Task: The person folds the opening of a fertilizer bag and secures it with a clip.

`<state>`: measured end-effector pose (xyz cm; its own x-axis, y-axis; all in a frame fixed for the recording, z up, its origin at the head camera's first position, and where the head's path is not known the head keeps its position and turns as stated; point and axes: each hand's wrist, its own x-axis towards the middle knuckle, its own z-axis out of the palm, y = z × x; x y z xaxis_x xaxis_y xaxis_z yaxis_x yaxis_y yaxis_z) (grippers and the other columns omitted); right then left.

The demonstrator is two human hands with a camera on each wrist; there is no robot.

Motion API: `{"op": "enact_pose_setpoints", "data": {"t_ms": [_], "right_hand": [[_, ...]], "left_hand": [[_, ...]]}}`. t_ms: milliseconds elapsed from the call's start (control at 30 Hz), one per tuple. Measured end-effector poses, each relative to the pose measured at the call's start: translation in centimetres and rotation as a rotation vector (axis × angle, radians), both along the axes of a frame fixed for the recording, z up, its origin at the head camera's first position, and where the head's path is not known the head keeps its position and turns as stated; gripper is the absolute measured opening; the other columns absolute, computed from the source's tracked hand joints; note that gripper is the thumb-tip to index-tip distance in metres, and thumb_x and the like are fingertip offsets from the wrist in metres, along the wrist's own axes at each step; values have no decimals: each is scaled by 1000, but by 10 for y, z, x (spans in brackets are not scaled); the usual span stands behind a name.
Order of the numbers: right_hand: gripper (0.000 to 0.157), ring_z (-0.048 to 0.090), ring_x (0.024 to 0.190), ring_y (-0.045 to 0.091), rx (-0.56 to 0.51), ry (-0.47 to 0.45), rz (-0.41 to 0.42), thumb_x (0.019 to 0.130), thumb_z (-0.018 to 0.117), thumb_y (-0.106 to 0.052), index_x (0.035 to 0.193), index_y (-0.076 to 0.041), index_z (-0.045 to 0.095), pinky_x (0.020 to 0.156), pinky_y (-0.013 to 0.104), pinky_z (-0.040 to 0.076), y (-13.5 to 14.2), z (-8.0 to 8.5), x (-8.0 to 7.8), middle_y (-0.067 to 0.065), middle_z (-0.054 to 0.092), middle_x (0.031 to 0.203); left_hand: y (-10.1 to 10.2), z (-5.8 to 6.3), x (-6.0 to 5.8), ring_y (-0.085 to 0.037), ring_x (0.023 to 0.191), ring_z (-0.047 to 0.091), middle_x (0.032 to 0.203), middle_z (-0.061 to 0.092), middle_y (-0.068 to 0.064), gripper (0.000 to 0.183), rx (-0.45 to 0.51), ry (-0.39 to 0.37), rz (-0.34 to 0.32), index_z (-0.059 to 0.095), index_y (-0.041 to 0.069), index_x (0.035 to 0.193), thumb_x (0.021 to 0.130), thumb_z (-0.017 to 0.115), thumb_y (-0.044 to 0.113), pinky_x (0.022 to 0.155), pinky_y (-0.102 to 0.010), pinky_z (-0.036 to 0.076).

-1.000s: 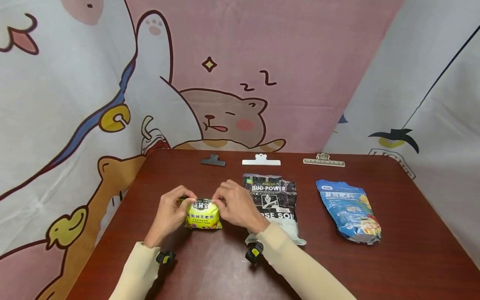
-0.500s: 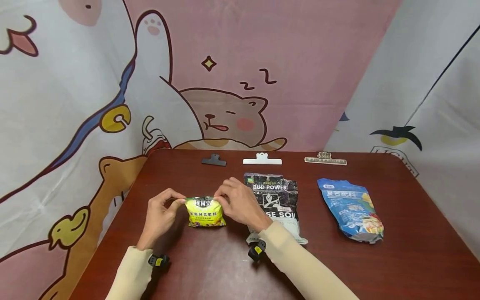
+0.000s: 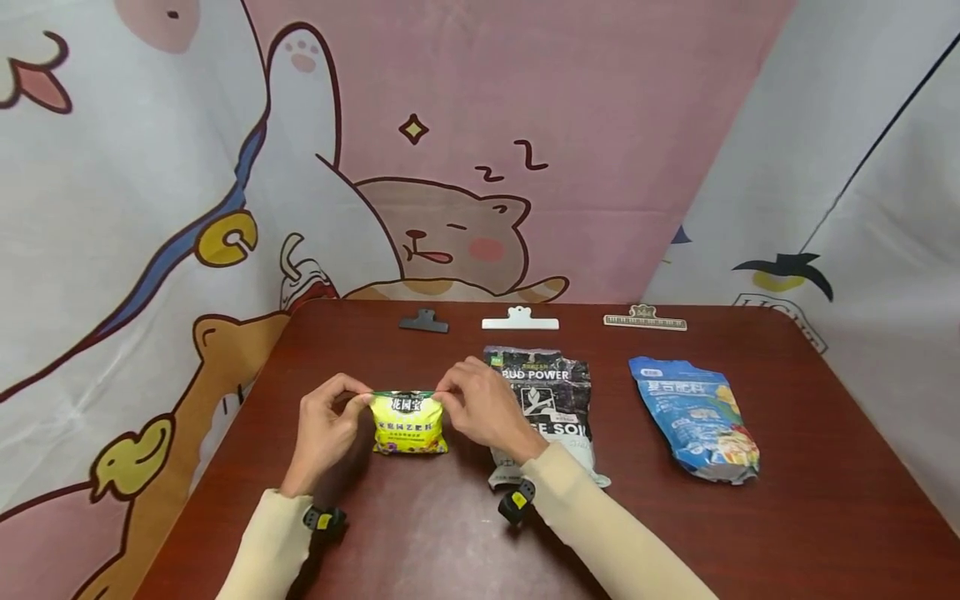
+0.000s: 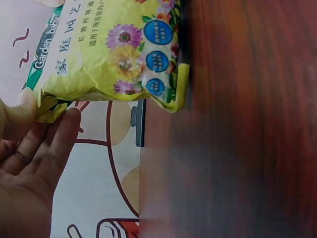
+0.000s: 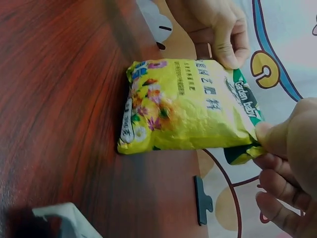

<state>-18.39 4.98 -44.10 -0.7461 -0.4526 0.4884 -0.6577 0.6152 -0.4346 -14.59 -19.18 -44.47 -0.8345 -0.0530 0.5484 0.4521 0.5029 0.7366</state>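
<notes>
A small yellow fertilizer bag [image 3: 409, 427] with a green top edge and printed flowers stands upright on the table between both hands. At its upper left corner, the left hand [image 3: 327, 429] pinches the green edge between thumb and fingers. The right hand [image 3: 483, 408] pinches the opposite upper corner. In the left wrist view the bag [image 4: 114, 54] has a folded side near the thumb. From the right wrist, the bag's flowered front [image 5: 173, 109] shows, its top edge stretched between the two hands.
Behind the right hand lies a black-and-white soil bag [image 3: 551, 400]. A blue fertilizer bag [image 3: 697, 421] lies farther right. Along the table's [image 3: 825, 500] back edge sit a black clip [image 3: 424, 322], a white clip [image 3: 520, 320] and a patterned clip [image 3: 645, 320].
The left hand has moved a little left, spreading the bag's top edge flatter. The right hand keeps its pinch on the other corner. The last half second shows little motion.
</notes>
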Motion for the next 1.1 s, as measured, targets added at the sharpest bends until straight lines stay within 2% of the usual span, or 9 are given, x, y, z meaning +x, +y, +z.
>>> {"op": "enact_pose_setpoints", "data": {"t_ms": [67, 167, 333, 433, 633, 833, 933, 1100], "right_hand": [[5, 57, 76, 9, -11, 31, -9, 92, 74, -18, 87, -18, 76, 68, 25, 49, -1, -1, 0, -8, 72, 84], [6, 57, 76, 10, -19, 54, -20, 92, 74, -17, 86, -17, 75, 67, 25, 50, -2, -2, -2, -7, 72, 83], [6, 58, 78, 7, -14, 37, -25, 94, 74, -21, 89, -18, 77, 68, 23, 51, -1, -2, -2, -8, 73, 86], [6, 57, 78, 5, -13, -3, 9, 94, 75, -23, 91, -19, 77, 67, 22, 49, 2, -1, -3, -10, 72, 87], [6, 57, 78, 4, 21, -102, 95, 96, 75, -27, 92, -22, 74, 70, 21, 48, 9, 6, -10, -12, 69, 89], [8, 60, 74, 6, -10, -288, 164, 98, 70, -32, 99, -25, 74, 70, 23, 51, 14, 13, -28, -13, 71, 94], [11, 63, 82, 5, -39, -368, 154, 100, 68, -34, 104, -25, 73, 77, 28, 54, 14, 18, -39, -13, 72, 100], [22, 64, 100, 10, -2, -404, 101, 100, 67, -37, 115, -22, 71, 90, 36, 54, 13, 24, -59, -8, 72, 114]], "left_hand": [[2, 5, 1, -18, 70, 67, 80, 72, -17, 8, 9, -38, 5, 70, -4, 84, 87, 73, -11, 65, -14, 48], [2, 2, -1, -18, 73, 68, 84, 75, -16, 6, 34, -93, 18, 71, -3, 85, 89, 72, -9, 68, -13, 49], [-8, -19, -15, -14, 78, 71, 90, 78, -13, 2, 74, -107, -11, 73, -2, 90, 92, 72, -3, 72, -12, 51], [-15, -29, -20, -10, 80, 72, 91, 79, -11, 2, 76, -99, -50, 74, 1, 92, 93, 72, 1, 73, -12, 53], [-21, -34, -25, -10, 80, 73, 92, 79, -10, 5, 81, -70, -122, 74, 9, 92, 95, 72, 5, 72, -16, 54], [-20, -34, -23, -10, 78, 72, 92, 79, -9, 7, 103, -83, -125, 74, 11, 92, 93, 73, 4, 70, -17, 54], [-21, -33, -22, -11, 79, 72, 92, 79, -10, 8, 117, -90, -118, 74, 9, 92, 92, 74, 2, 71, -16, 55], [-21, -34, -21, -16, 79, 73, 92, 78, -13, 7, 87, -94, -103, 73, 3, 93, 92, 72, -4, 72, -14, 54]]}}
